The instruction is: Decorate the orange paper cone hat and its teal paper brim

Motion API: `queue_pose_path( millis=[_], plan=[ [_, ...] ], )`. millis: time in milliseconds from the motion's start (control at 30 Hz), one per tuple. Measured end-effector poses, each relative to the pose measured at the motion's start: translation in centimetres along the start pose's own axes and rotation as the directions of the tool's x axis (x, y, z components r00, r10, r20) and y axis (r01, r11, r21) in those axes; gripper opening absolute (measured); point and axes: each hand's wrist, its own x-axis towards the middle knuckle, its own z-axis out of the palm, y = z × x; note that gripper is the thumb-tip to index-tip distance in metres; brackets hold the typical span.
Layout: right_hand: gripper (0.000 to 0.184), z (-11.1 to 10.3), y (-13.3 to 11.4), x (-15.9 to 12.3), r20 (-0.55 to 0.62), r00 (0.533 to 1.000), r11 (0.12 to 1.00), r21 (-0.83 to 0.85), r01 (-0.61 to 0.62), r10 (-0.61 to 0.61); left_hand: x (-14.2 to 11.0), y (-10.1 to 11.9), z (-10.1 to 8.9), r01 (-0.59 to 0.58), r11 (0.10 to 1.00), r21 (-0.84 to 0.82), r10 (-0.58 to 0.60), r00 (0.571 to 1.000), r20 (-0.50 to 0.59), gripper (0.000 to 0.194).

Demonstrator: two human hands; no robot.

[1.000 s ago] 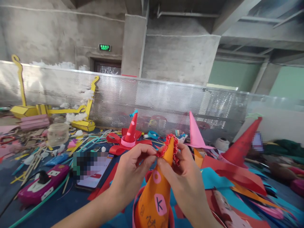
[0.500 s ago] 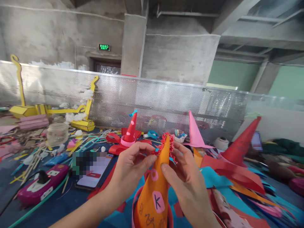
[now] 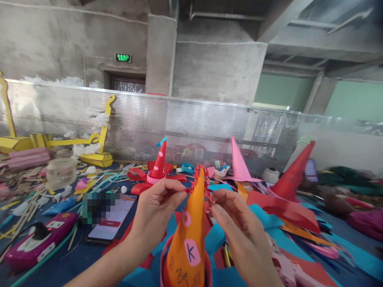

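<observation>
The orange cone [image 3: 182,239], pink-patched and black-inked, rises between my left fingers [image 3: 178,196] and right fingers [image 3: 220,212], both pinched closed on the crinkled red strip [image 3: 196,174] around its tip.

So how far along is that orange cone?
Already on the orange cone: pink patches reading O and K, and dark ink marks. In hand: a crinkled red strip around the tip, pinched by the left hand and right hand. Probably left: settling and fastening the strip, since both hands are holding it.

Blue table surface [image 3: 70,261] under phone [image 3: 112,223]
</observation>
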Motion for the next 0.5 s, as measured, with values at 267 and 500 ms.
queue_pose_path(
  millis=[267, 500],
  plan=[
    [0.016, -0.03, -0.04, 0.34, 0.002, 1.0, 1.0, -0.001, 0.027, -0.027, -0.09, -0.25, 0.15, -0.025, 1.0, 0.003, 0.025, 1.0, -0.007, 0.002],
    [0.016, -0.18, 0.18, 0.41, -0.069, 0.996, 0.997, -0.058, 0.056, -0.06, -0.41, -0.02, 0.18, -0.017, 0.999, -0.028, 0.018, 1.0, 0.011, 0.004]
  ],
)
